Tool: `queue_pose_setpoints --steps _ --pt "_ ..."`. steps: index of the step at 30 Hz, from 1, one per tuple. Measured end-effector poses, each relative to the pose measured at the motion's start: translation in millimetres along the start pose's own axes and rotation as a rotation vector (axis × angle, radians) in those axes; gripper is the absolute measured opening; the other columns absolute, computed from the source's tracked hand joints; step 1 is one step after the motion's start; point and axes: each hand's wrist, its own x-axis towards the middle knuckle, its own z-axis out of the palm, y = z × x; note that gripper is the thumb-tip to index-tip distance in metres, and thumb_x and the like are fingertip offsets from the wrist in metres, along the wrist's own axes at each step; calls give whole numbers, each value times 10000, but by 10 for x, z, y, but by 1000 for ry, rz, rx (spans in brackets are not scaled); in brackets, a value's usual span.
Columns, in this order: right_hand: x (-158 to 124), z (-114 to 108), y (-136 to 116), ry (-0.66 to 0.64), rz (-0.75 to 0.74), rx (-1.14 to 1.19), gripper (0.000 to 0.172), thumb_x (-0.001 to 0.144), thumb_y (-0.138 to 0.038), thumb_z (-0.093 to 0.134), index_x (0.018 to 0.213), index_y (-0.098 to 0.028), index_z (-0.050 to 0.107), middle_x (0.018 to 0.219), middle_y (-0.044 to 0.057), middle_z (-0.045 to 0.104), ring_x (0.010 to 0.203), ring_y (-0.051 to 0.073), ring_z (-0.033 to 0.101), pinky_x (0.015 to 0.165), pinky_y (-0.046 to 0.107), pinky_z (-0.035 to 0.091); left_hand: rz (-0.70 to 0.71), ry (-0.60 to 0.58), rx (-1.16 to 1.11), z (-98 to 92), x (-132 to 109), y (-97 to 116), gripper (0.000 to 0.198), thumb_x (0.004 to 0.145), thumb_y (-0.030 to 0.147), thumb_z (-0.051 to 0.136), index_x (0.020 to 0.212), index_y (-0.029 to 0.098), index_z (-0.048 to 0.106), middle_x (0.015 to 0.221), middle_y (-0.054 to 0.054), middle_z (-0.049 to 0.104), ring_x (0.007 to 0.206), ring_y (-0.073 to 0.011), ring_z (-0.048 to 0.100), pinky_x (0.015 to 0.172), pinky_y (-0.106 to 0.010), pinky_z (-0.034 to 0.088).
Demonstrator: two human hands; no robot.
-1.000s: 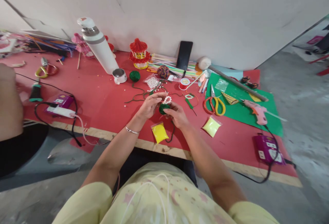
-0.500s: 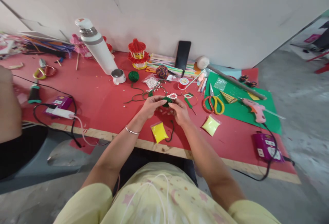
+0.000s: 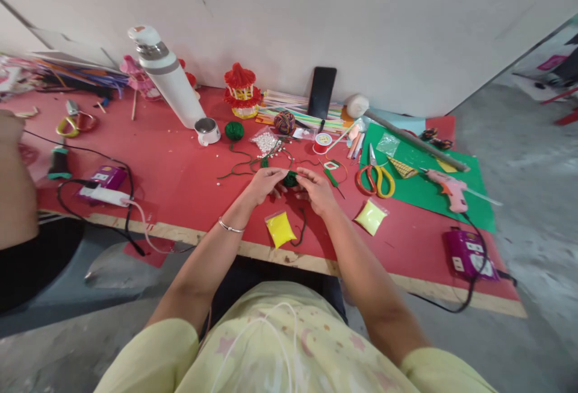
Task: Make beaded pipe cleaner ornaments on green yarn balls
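A small piece of dark green yarn work [image 3: 290,179] is held between both hands, just above the red table [image 3: 189,188]. My left hand [image 3: 265,186] pinches its left side, and my right hand [image 3: 316,189] grips the right side. The fingers partly cover the piece. Behind them, loose green yarn runs toward a green yarn ball [image 3: 233,132]. A bag of white beads [image 3: 264,141] lies just beyond my hands. Right of them is a green-handled hook [image 3: 331,177]. Closer to me rests a packet of bright yellow material [image 3: 280,230].
Scissors [image 3: 378,181], a pink glue gun [image 3: 453,193] and a pale yellow packet [image 3: 372,217] lie to the right. A white thermos [image 3: 174,87] and steel cup [image 3: 208,132] stand back left. Cords trail from a purple power box [image 3: 107,179]. Another person's arm [image 3: 15,182] is at far left.
The white bead loop that showed beside the green piece is no longer visible. My fingers have shifted around the piece, which now sits slightly further left.
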Motion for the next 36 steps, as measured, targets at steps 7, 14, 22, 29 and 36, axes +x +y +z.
queue_pose_setpoints --steps 7,14,22,29,36 --pt "-25 -78 5 -64 0 -309 180 869 -255 662 1020 -186 732 700 4 715 557 127 667 507 228 571 -69 -13 225 -17 -47 60 284 932 308 599 1057 121 772 481 9 599 321 -80 463 364 -181 287" --pt "6 -158 76 81 -331 -559 264 880 -391 644 1012 -199 769 790 33 763 601 164 682 589 282 563 162 248 404 -123 52 -31 252 887 306 622 1015 166 787 589 -1 652 470 -111 527 488 -217 388" --pt "82 -239 47 317 -545 -558 318 901 -437 611 1028 -204 788 957 74 804 788 211 701 808 345 554 452 636 752 -417 129 -40 176 867 167 618 930 199 779 993 -84 732 889 -207 645 836 -321 485" --pt "90 -232 89 330 -612 -652 295 929 -410 600 1039 -212 789 990 73 804 816 209 695 832 335 531 374 647 915 -447 122 -54 142 912 210 623 914 245 760 1013 -78 715 976 -246 640 794 -332 441" --pt "59 -163 134 281 -687 -736 317 960 -411 568 1076 -205 781 1048 88 796 823 213 694 861 354 538 362 574 1115 -350 116 -83 122 919 325 670 957 241 750 1068 -101 691 941 -258 645 733 -335 402"
